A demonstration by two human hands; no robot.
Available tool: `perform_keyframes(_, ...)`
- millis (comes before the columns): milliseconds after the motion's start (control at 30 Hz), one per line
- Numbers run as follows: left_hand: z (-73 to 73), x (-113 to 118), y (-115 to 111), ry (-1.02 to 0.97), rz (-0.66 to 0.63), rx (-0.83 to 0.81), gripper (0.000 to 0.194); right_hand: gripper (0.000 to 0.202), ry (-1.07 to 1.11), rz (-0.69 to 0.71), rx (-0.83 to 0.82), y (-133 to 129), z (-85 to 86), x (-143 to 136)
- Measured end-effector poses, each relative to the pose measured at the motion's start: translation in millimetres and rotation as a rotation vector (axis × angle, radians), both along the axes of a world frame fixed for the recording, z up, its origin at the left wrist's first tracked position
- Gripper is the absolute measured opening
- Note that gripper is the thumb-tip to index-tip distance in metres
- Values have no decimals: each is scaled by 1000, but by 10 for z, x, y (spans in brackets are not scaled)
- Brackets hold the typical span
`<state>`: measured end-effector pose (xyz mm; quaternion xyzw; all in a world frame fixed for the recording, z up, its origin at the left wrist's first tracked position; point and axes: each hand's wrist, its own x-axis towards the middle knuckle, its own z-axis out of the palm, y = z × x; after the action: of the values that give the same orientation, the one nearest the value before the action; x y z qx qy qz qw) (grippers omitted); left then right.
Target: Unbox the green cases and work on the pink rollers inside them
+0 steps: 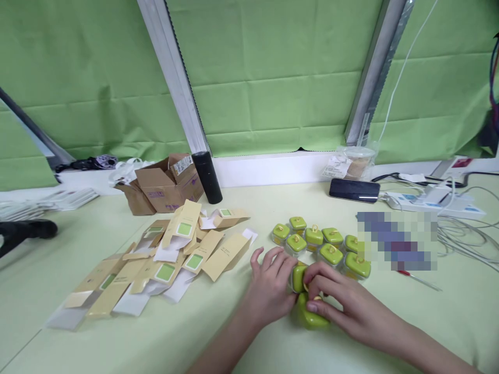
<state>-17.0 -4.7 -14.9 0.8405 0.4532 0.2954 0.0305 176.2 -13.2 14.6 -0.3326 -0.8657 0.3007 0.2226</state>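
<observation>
Near the front of the table, my left hand (pixel 271 283) is curled round a small clear container with a green lid (pixel 299 279), which is tilted on its side. My right hand (pixel 339 301) closes its thumb and fingers at a second green lid (pixel 312 314) with a yellow loop. Whether that lid has a container under it is hidden. Just beyond my hands stand several more clear containers with green lids (pixel 331 254), each topped by a yellow loop.
Flattened kraft-paper boxes (pixel 226 254) lie piled at left. Behind them are an open cardboard box (pixel 167 184) and a black bottle (pixel 207 177). At right are a dark phone-like slab (pixel 354 190), a white power strip (pixel 436 205), loose cables (pixel 468 239) and a red-handled screwdriver (pixel 419 279).
</observation>
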Motion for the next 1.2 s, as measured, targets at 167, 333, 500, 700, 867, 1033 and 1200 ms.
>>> perform_keyframes(167, 92, -51, 17, 37, 97, 146, 37, 12, -108, 5, 190, -17, -23, 13)
perform_keyframes(333, 202, -132, 63, 35, 116, 89, 40, 12, -220, 13, 477, 6, -88, 33)
perform_keyframes(500, 225, -184, 51, 126, 54, 97, 44, 13, -72, 13, 298, 23, -83, 22)
perform_keyframes(700, 133, -166, 15, 229, -75, 200, 40, 14, 141, 62, 131, 61, -144, -12)
perform_keyframes(867, 235, -297, 152, 140, 77, 76, 37, 11, 278, -27, 83, 95, -2, 129)
perform_keyframes(1033, 352, -440, 449, -43, 432, -254, 49, 12, 173, -44, 54, 147, 149, 258)
perform_keyframes(1200, 271, -472, 689, 56, 362, -360, 39, 16, 12, -7, 92, 208, 65, 190)
